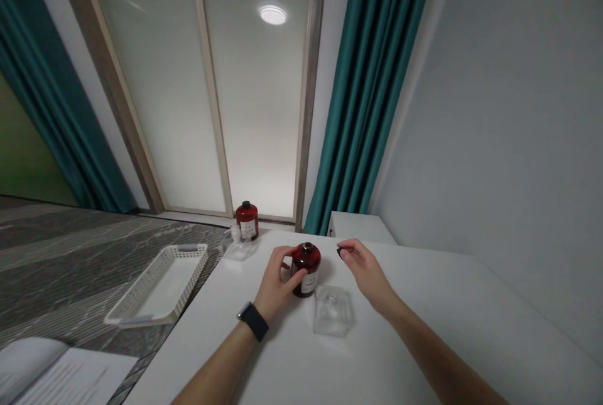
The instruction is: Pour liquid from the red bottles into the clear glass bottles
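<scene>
Left grip [274,287] curls round a red bottle [309,262]; right grip [366,272] pinches a black cap [340,252].

Book [87,375] cut off, held bottle's label [309,282] illegibly small

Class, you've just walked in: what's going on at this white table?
The person's left hand grips an uncapped red bottle, while the right hand holds a small dark piece, perhaps its cap. A clear plastic container lies near that bottle; a second red bottle, capped in black, stands farther back.
</scene>
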Available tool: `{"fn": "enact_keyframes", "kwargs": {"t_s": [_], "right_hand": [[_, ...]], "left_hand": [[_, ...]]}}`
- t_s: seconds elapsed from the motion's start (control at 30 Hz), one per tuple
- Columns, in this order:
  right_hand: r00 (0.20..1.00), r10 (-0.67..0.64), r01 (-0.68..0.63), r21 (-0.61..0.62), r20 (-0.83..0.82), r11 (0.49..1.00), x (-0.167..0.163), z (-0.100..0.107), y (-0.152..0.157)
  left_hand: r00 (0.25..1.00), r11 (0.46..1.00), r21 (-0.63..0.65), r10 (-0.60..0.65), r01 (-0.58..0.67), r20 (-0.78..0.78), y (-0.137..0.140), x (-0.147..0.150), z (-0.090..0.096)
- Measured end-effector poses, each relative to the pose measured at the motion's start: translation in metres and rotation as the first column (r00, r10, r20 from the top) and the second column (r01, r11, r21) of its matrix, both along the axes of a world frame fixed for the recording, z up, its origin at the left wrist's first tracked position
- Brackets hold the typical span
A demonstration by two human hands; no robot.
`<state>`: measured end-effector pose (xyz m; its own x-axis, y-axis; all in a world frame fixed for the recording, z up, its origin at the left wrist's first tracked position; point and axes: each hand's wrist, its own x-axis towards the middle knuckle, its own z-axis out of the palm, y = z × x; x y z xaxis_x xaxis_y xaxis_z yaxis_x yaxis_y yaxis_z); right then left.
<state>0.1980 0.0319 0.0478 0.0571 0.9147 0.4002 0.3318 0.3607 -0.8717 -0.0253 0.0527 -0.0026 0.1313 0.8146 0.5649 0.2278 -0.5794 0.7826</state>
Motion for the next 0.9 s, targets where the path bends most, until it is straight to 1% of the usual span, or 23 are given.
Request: {"fn": "enact_keyframes", "kwargs": {"t_s": [0.17, 0.27, 0.33, 0.43, 0.53, 0.67, 0.8, 0.9], "right_hand": [[0.994, -0.061, 0.051, -0.114, -0.089, 0.992, 0.03, -0.024, -0.021], [0.995, -0.053, 0.04, -0.154, -0.086, 0.987, 0.043, -0.043, -0.03], [0.997, -0.051, 0.04, -0.157, -0.065, 0.987, 0.05, -0.056, -0.034], [0.997, -0.074, 0.073, -0.123, -0.003, 0.99, 0.057, -0.073, -0.038], [0.993, -0.09, 0.095, -0.067, 0.08, 0.993, 0.062, -0.082, -0.039], [0.975, -0.111, 0.113, -0.001, 0.193, 0.994, 0.064, -0.085, -0.036], [0.947, -0.119, 0.111, 0.042, 0.297, 0.993, 0.068, -0.088, -0.034], [0.926, -0.121, 0.106, 0.059, 0.359, 0.993, 0.074, -0.092, -0.034]], "left_hand": [[0.999, 1.0, -0.007, -0.009, 0.009, -0.035, 0.002, -0.002, 0.001], [0.998, 1.0, 0.003, -0.004, 0.004, -0.055, 0.003, -0.002, 0.0], [0.998, 1.0, 0.007, 0.005, -0.005, -0.066, 0.004, -0.002, 0.001], [0.996, 1.0, 0.011, 0.017, -0.016, -0.093, 0.004, -0.002, 0.003], [0.993, 0.999, 0.03, 0.022, -0.019, -0.112, 0.003, -0.003, 0.005], [0.985, 0.997, 0.07, 0.027, -0.015, -0.172, 0.001, -0.006, 0.005], [0.976, 0.993, 0.121, 0.031, -0.004, -0.217, 0.003, -0.007, 0.0], [0.975, 0.993, 0.12, 0.022, 0.005, -0.222, 0.005, -0.007, -0.004]]}}
